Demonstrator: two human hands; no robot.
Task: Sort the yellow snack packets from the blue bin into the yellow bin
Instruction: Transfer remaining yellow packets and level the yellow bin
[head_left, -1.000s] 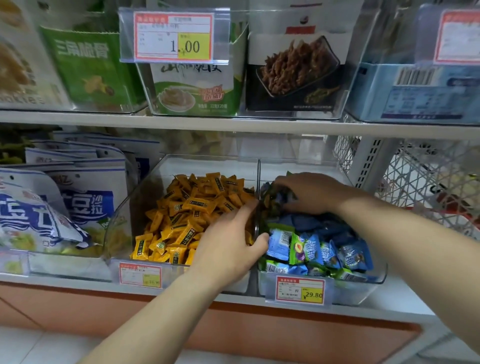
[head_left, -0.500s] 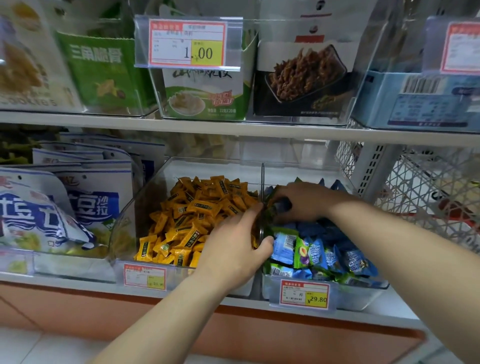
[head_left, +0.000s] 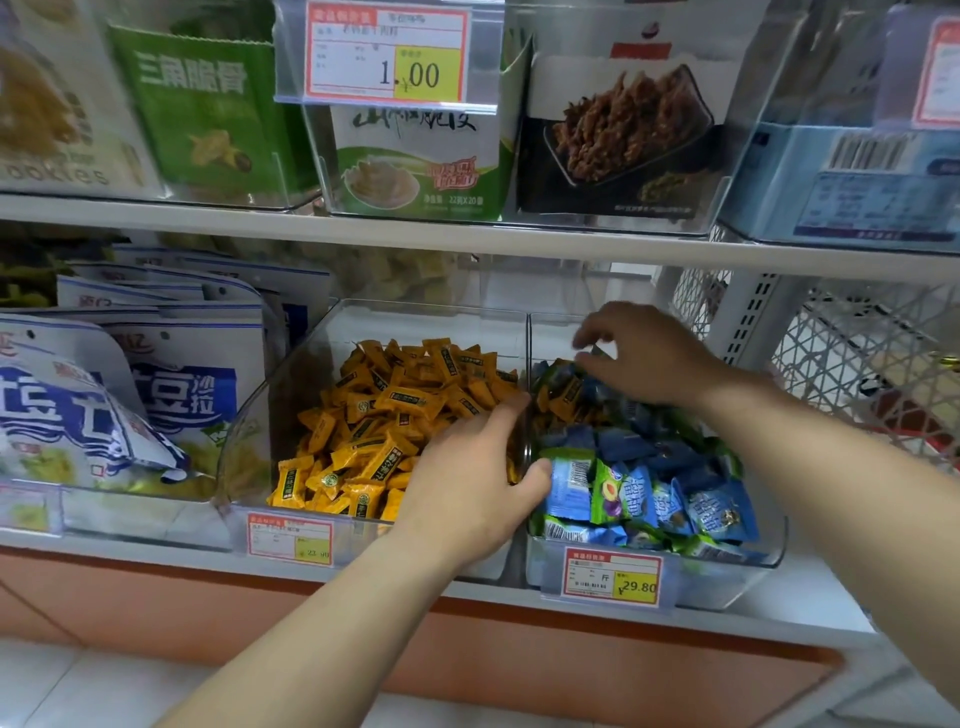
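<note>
Your left hand clamps the right wall of the yellow bin; your right hand, fingers spread, hovers over yellow packets in the blue bin.

— Was the right hand pinching a packet?
— Couldn't tell. Its fingers were blurred, and it hid the far packets in the blue bin.
— And the left hand?
— Its palm was hidden, and it covered some near yellow packets.
— The price tag?
— Its fine print was too small to read. The top right tag was cut off by the edge.
</note>
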